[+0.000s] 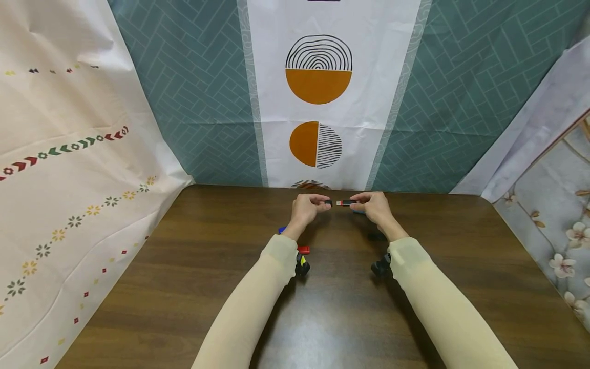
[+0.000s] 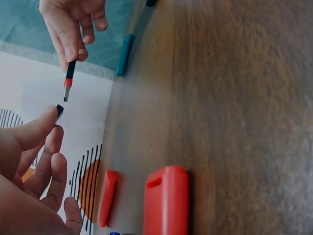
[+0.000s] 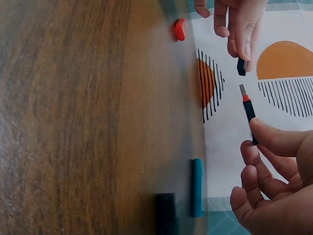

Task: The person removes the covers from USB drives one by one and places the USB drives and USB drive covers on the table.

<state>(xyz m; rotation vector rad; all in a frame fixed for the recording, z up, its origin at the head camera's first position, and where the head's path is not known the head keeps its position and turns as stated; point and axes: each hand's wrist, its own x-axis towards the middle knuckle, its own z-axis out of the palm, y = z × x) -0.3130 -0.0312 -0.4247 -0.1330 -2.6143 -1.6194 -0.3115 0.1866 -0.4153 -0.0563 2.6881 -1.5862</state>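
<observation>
Between thumb and fingertip, my left hand (image 1: 304,211) pinches a small black cap (image 3: 241,66). My right hand (image 1: 376,209) pinches the black body of a USB flash drive (image 1: 348,203) with a red band near its bare metal plug (image 2: 67,93). The plug points left toward the cap, with a small gap between the two. Both hands are raised over the far part of the wooden table (image 1: 341,318). Part of the drive's back end is hidden by the right fingers.
A red rectangular piece (image 2: 168,200) and a thinner red piece (image 2: 107,198) lie near the left hand, with a blue item (image 1: 282,229) beyond the left wrist. By the right hand lie a teal stick-like piece (image 3: 197,188) and a black item (image 3: 167,213). A patterned cloth (image 1: 318,154) hangs behind.
</observation>
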